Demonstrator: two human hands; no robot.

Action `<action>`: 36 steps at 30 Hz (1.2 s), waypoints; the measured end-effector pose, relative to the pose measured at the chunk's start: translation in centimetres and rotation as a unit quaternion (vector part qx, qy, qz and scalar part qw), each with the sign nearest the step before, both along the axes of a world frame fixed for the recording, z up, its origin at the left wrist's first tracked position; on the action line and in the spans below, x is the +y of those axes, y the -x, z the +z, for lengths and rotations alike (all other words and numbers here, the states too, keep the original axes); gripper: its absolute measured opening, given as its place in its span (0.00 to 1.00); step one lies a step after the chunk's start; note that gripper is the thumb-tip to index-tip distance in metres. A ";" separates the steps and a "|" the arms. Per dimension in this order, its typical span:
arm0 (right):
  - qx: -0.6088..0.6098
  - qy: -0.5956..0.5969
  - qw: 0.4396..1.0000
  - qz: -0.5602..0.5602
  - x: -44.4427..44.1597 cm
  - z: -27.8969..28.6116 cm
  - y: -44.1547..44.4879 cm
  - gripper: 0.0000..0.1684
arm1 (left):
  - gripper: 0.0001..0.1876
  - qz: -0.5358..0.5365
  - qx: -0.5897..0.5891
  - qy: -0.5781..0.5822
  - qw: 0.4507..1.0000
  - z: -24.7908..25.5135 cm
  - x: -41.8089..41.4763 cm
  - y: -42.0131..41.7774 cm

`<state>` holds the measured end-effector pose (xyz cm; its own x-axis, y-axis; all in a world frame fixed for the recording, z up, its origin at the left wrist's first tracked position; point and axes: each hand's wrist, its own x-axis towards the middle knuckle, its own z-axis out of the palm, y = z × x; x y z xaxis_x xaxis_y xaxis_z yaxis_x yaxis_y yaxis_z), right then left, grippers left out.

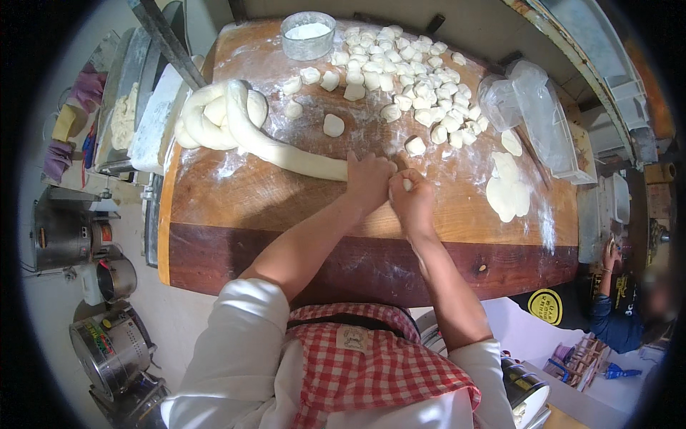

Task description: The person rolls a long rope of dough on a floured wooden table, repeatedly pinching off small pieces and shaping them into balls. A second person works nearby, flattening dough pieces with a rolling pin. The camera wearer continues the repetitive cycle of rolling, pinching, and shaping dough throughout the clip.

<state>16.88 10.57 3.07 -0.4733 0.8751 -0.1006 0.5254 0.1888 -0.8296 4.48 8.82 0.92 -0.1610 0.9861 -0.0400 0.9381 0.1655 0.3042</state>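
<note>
A long rope of dough point(289, 157) lies across the wooden worktable point(257, 201), its other part coiled in a thick heap at the left. My left hand point(371, 179) is closed around the rope's right end. Right beside it, touching or nearly so, my right hand point(414, 195) is curled into a fist with a bit of pale dough point(408, 184) showing between the fingers. Just above my hands rests a cut dough piece point(415, 146), with another dough piece point(333, 125) farther left. Many more dough pieces point(407, 75) are heaped at the table's back right.
A round metal tin point(308, 37) of flour stands at the back. Flattened dough rounds point(506, 190) overlap at the right, near a rolling pin point(531, 153) and a plastic bin with a clear bag point(541, 118). A metal post point(169, 45) rises at left. Another person point(616, 305) is at far right.
</note>
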 end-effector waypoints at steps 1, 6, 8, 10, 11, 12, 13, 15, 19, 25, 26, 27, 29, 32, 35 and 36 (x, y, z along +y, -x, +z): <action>-0.006 0.002 0.999 0.047 -0.8 1.1 0.2 0.21 | 0.22 0.011 -0.079 -0.028 0.996 -1.9 0.8 1.2; 0.158 0.116 0.971 0.134 3.7 5.6 2.2 0.32 | 0.37 -0.044 -0.081 -0.045 0.995 1.6 -3.2 4.6; -0.107 -0.184 0.958 0.192 3.9 1.2 2.0 0.33 | 0.28 -0.032 0.001 -0.030 0.999 0.9 -3.6 4.7; -0.261 -0.347 0.865 0.250 1.6 -0.9 3.5 0.33 | 0.22 -0.013 0.025 -0.025 0.999 -0.2 -3.5 5.2; -0.222 -0.287 0.901 0.239 1.5 -0.7 3.6 0.33 | 0.21 -0.004 0.006 -0.027 1.000 -0.9 -3.3 5.3; -0.184 -0.223 0.930 0.227 1.6 0.8 3.8 0.33 | 0.19 0.005 -0.015 -0.028 0.999 -1.4 -3.1 5.3; -0.148 -0.157 0.953 0.211 1.8 1.9 3.5 0.33 | 0.17 0.026 -0.033 -0.009 0.999 -0.4 -3.0 5.0; 0.003 -0.128 0.961 0.244 3.2 2.5 2.3 0.24 | 0.13 0.062 -0.068 0.027 0.995 1.6 -2.6 3.8; -0.014 -0.027 0.993 0.112 2.7 3.1 4.1 0.19 | 0.12 0.126 -0.105 -0.002 0.986 1.7 -1.5 1.7; -0.018 0.076 0.997 0.012 1.5 4.6 4.5 0.17 | 0.17 0.085 -0.053 0.003 0.995 1.3 -0.6 3.0; 0.000 0.080 0.996 0.035 1.5 6.0 4.8 0.19 | 0.18 0.096 -0.068 0.038 0.992 1.4 0.4 4.3; 0.014 0.083 0.994 0.063 1.7 7.4 5.1 0.21 | 0.20 0.112 -0.086 0.072 0.987 1.2 0.9 4.9; 0.059 0.099 0.989 0.096 1.5 9.7 5.7 0.27 | 0.23 0.069 -0.072 -0.105 0.989 -1.2 -1.8 5.8; -0.059 -0.153 0.965 0.206 3.8 4.2 5.3 0.35 | 0.26 0.001 0.006 -0.011 1.000 1.2 -3.4 7.6; -0.211 -0.322 0.886 0.257 2.8 -1.1 5.7 0.37 | 0.23 0.008 0.021 0.044 0.999 1.1 -3.0 7.9; -0.229 -0.295 0.888 0.268 2.5 -0.3 6.2 0.37 | 0.21 0.024 0.010 0.028 0.999 0.4 -3.1 8.0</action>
